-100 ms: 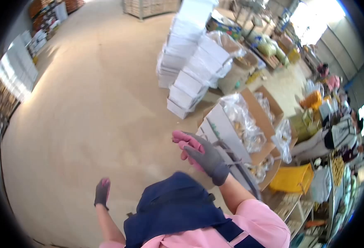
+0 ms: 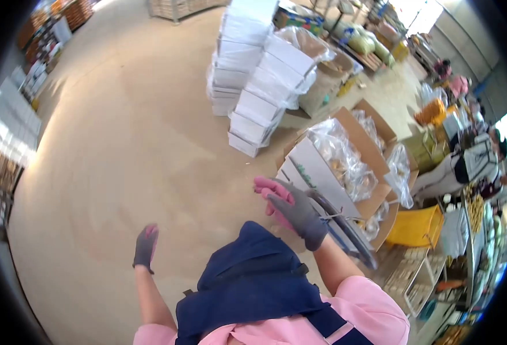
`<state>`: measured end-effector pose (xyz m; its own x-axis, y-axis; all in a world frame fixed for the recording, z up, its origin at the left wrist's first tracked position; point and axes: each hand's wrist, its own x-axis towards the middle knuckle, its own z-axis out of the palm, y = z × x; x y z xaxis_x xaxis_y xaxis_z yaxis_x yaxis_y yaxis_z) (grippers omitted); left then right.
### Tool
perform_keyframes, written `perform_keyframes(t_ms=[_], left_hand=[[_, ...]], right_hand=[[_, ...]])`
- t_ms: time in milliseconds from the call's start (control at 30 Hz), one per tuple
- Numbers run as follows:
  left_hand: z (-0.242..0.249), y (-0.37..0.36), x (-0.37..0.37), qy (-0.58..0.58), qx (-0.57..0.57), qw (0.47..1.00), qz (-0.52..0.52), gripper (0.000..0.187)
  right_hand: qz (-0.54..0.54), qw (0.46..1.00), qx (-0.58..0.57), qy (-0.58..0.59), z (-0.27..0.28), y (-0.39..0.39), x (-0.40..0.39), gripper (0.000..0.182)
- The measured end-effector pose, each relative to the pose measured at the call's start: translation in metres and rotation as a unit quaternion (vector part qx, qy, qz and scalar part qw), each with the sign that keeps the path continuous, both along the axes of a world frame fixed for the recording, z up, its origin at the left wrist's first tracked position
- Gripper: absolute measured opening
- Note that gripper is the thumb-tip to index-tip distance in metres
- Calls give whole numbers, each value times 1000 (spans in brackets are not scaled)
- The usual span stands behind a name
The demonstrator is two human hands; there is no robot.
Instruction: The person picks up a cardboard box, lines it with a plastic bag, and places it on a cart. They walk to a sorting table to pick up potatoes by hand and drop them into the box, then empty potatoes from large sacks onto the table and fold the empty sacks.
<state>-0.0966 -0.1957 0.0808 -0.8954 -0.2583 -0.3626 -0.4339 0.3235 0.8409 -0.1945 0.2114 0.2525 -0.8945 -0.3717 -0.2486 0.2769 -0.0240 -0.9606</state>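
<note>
My left hand (image 2: 146, 247), in a grey and pink glove, hangs over the bare floor at the lower left. It is seen from the thumb side, loosely bent, with nothing visible in it. My right hand (image 2: 292, 211), gloved the same way, is in front of my body with its fingers half bent and slightly apart, holding nothing. Just beyond it is a dark curved bar (image 2: 345, 230), beside a white carton (image 2: 322, 178). An open brown cardboard box (image 2: 361, 187) lined with clear plastic stands behind the carton. A navy apron (image 2: 248, 276) covers my front.
Tall stacks of white boxes (image 2: 265, 92) stand ahead. To the right are a yellow crate (image 2: 416, 226), a shelf rack (image 2: 417, 282) and a person in light clothes (image 2: 455, 172). Stacked goods (image 2: 12, 126) line the left side. A wooden crate (image 2: 187, 7) is at the far end.
The view has shifted, and the box stacks now sit further left and higher. My left hand has risen a little. My right hand stays half bent and empty, slightly nearer the bar in view.
</note>
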Motion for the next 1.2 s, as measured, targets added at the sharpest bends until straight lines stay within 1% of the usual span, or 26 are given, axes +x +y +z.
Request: perform_keyframes(t_ms=[67, 100, 200, 233, 267, 300, 333, 367, 400, 433, 467, 533, 667, 700, 733, 800, 833, 867, 933, 967, 1000, 1067, 1100, 1133, 1167, 1200], left_hand=[[17, 6, -85, -22, 23, 999, -22, 29], [17, 14, -124, -26, 56, 997, -43, 29], [-13, 30, -228, 29, 114, 985, -129, 31], [-28, 33, -264, 6, 12, 980, -196, 34], [-21, 53, -287, -54, 129, 978, -157, 40], [-31, 57, -312, -93, 166, 965, -180, 44], [-20, 70, -332, -122, 155, 958, -208, 41], [-10, 83, -348, -146, 142, 952, -229, 38], [-15, 83, -370, -159, 125, 944, -260, 39], [-29, 73, -398, -178, 146, 924, -304, 38], [-25, 75, -421, -197, 139, 917, -319, 36], [-34, 74, -480, -239, 112, 896, -357, 32], [-60, 96, -603, -249, 146, 849, -442, 30], [-62, 108, -631, -247, 138, 841, -461, 29], [-61, 121, -657, -242, 131, 835, -476, 29], [-42, 150, -699, -210, 87, 815, -533, 28], [-34, 166, -717, -175, 50, 800, -572, 28], [-29, 180, -741, -173, 47, 791, -585, 28], [-21, 192, -781, -151, 49, 737, -658, 27], [-16, 194, -801, -150, 52, 733, -661, 27], [-8, 193, -819, -165, 37, 726, -666, 27], [-9, 186, -852, -182, 26, 717, -672, 27], [-20, 175, -876, -187, 29, 718, -669, 27], [-20, 170, -889, -194, 31, 720, -666, 27], [-18, 164, -902, -200, -30, 704, -681, 26], [-17, 158, -911, -202, -30, 701, -683, 26]], right_hand=[[-84, 995, 53, 9, -25, 1, -36, 42], [-134, 990, 41, 10, -40, 5, -54, 39], [-193, 980, 31, -42, -80, 16, -132, 40], [-204, 975, 82, 1, -80, 21, -165, 41], [-220, 965, 141, 26, -80, 22, -201, 43], [-158, 953, 246, 86, -85, 35, -240, 46], [-245, 880, 317, 255, -118, 32, -275, 45], [-307, 853, 331, 261, -130, 25, -308, 50], [-248, 904, 307, 162, -81, 34, -330, 58], [-302, 869, 330, 213, -112, 30, -379, 65], [-302, 863, 335, 226, -96, 36, -402, 67], [-346, 816, 387, 255, -110, 41, -468, 68], [-368, 793, 429, 228, -90, 67, -519, 72], [-397, 734, 487, 257, -111, 70, -544, 74], [-410, 727, 492, 248, -103, 74, -548, 74], [-376, 770, 487, 167, -81, 75, -557, 73], [-385, 743, 517, 179, -96, 77, -580, 70], [-398, 736, 520, 173, -127, 87, -613, 70], [-468, 640, 530, 301, -132, 92, -648, 58], [-409, 694, 562, 188, -138, 90, -654, 46], [-410, 691, 566, 186, -115, 87, -652, 46], [-374, 707, 601, 2, -88, 84, -652, 33], [-375, 704, 604, -1, -80, 83, -648, 33], [-336, 722, 604, -24, -75, 81, -644, 26], [-297, 740, 602, -47, -72, 74, -639, 23], [-298, 739, 602, -51, -73, 62, -634, 23]])
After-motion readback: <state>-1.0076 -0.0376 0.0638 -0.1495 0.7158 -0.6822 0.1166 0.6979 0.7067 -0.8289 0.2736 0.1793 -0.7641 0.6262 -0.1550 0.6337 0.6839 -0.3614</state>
